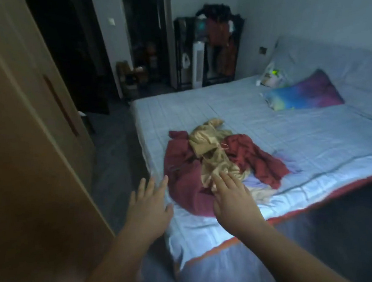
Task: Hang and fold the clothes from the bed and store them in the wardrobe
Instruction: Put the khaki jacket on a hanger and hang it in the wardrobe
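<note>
Gold cloth (205, 147): just past my right hand (231, 199); my left hand (149, 207) is off to the left.
Hands: both spread flat, holding nothing.

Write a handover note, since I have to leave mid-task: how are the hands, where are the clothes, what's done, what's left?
Left hand: open and empty, fingers spread over the near corner of the bed, beside the dark red garment.
Right hand: open, fingertips at the gold garment, gripping nothing.
Clothes: the gold garment lies crumpled on top of the dark red garment on the bed. The wardrobe stands at left.
Done: nothing folded or hung in view.
Left: fold or hang both pieces and store them in the wardrobe.
</note>
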Motion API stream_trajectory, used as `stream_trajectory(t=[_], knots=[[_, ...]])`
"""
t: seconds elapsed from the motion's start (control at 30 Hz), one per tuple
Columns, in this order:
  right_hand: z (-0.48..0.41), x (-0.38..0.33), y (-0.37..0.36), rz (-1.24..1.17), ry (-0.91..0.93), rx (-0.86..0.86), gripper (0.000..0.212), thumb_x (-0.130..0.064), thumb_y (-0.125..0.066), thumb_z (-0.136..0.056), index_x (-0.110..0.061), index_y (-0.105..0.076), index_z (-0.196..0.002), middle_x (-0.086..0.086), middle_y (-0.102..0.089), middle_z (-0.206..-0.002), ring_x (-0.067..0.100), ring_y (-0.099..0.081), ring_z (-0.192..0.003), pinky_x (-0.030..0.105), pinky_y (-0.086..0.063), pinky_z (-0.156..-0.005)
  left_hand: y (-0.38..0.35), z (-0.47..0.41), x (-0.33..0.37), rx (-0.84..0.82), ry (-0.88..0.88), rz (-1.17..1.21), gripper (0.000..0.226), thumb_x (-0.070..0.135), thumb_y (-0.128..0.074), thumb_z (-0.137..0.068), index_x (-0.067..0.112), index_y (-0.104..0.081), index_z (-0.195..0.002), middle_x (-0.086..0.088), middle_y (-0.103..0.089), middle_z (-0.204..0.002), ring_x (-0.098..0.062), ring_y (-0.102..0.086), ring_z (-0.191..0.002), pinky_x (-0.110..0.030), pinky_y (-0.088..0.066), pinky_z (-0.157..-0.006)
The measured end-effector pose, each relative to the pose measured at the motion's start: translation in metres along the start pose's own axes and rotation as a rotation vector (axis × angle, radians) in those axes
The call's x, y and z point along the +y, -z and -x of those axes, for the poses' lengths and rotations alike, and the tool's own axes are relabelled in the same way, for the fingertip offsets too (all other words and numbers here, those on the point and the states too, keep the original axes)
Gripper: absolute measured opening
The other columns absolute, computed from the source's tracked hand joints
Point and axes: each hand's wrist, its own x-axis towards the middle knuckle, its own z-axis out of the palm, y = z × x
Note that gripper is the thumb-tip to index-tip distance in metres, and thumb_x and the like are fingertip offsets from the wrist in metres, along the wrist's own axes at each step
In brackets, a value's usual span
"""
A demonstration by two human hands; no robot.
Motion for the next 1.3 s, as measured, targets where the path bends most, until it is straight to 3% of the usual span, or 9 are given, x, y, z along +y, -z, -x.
stream_trajectory(t=[0.1, 0.33, 0.6, 0.73, 0.93, 1.03, 1.17, 1.23, 1.3], knots=[[0.012, 0.061, 0.000, -0.032, -0.095, 0.015, 0.066, -0.028, -0.052, -0.087, -0.016, -0.035, -0.150, 0.005, -0.036, -0.156, 0.027, -0.028, -0.145, 0.042, -0.029, -0.116, -0.027, -0.020, 0.047, -0.040, -0.065, -0.035, 0.078, 0.054, -0.043, -0.092, 0.034, -0.005, -0.157, -0.005, -0.013, -0.166, -0.028, -0.008, -0.152, -0.051, -0.018, -0.119], [-0.019, 0.133, -0.031, -0.110, -0.200, -0.071, 0.066, -0.032, -0.049, -0.093, -0.024, -0.025, -0.154, 0.001, -0.026, -0.161, 0.024, -0.018, -0.149, 0.042, -0.025, -0.118, -0.063, -0.077, 0.100, -0.147, -0.129, -0.057, 0.075, 0.054, -0.042, -0.093, 0.033, -0.009, -0.157, -0.008, -0.014, -0.165, -0.031, -0.013, -0.151, -0.051, -0.021, -0.118], [-0.135, 0.204, -0.065, -0.093, -0.174, -0.111, 0.062, -0.028, -0.049, -0.090, -0.019, -0.035, -0.150, 0.003, -0.032, -0.157, 0.024, -0.025, -0.146, 0.040, -0.028, -0.116, -0.118, -0.214, 0.143, -0.222, -0.101, 0.076, 0.072, 0.054, -0.041, -0.095, 0.032, -0.010, -0.157, -0.006, -0.010, -0.166, -0.029, -0.009, -0.152, -0.050, -0.019, -0.119], [-0.209, 0.237, -0.085, -0.092, -0.152, -0.220, 0.064, -0.028, -0.050, -0.090, -0.018, -0.034, -0.151, 0.006, -0.032, -0.158, 0.026, -0.024, -0.147, 0.042, -0.028, -0.118, -0.139, -0.293, 0.150, -0.279, -0.065, 0.089, 0.072, 0.053, -0.040, -0.095, 0.028, -0.013, -0.157, -0.010, -0.014, -0.165, -0.032, -0.015, -0.150, -0.048, -0.024, -0.119], [-0.304, 0.281, -0.115, -0.137, -0.094, -0.204, 0.054, -0.019, -0.055, -0.082, -0.011, -0.053, -0.136, 0.012, -0.055, -0.137, 0.034, -0.049, -0.127, 0.046, -0.044, -0.101, -0.162, -0.392, 0.169, -0.346, -0.055, 0.108, 0.070, 0.053, -0.039, -0.096, 0.023, -0.020, -0.155, -0.011, -0.020, -0.163, -0.031, -0.022, -0.148, -0.048, -0.029, -0.115], [-0.339, 0.304, -0.132, -0.203, -0.131, -0.262, 0.057, -0.027, -0.047, -0.082, -0.014, -0.051, -0.138, 0.009, -0.053, -0.140, 0.031, -0.046, -0.130, 0.046, -0.042, -0.102, -0.178, -0.427, 0.183, -0.366, -0.012, 0.196, 0.062, 0.047, -0.043, -0.095, 0.021, -0.031, -0.150, -0.009, -0.037, -0.152, -0.029, -0.037, -0.136, -0.046, -0.040, -0.105], [-0.388, 0.338, -0.165, -0.315, -0.142, -0.399, 0.077, -0.048, -0.026, -0.078, -0.012, -0.049, -0.140, 0.011, -0.050, -0.142, 0.029, -0.043, -0.132, 0.043, -0.037, -0.110, -0.207, -0.471, 0.200, -0.422, 0.150, 0.311, 0.044, 0.041, -0.047, -0.095, 0.018, -0.044, -0.133, -0.006, -0.050, -0.129, -0.027, -0.048, -0.120, -0.044, -0.047, -0.095], [-0.418, 0.351, -0.185, -0.420, -0.107, -0.429, 0.068, -0.047, -0.030, -0.079, -0.013, -0.059, -0.130, 0.009, -0.061, -0.129, 0.026, -0.054, -0.120, 0.039, -0.044, -0.102, -0.224, -0.494, 0.207, -0.424, 0.245, 0.370, 0.030, 0.036, -0.050, -0.095, 0.017, -0.051, -0.118, -0.007, -0.054, -0.119, -0.029, -0.054, -0.111, -0.046, -0.049, -0.092], [-0.447, 0.360, -0.207, -0.570, -0.081, -0.472, 0.047, -0.042, -0.039, -0.082, -0.021, -0.066, -0.113, 0.001, -0.070, -0.110, 0.017, -0.063, -0.101, 0.033, -0.050, -0.088, -0.243, -0.514, 0.216, -0.422, 0.348, 0.409, 0.028, 0.031, -0.051, -0.096, 0.014, -0.050, -0.118, -0.010, -0.054, -0.119, -0.031, -0.057, -0.108, -0.044, -0.050, -0.090]])
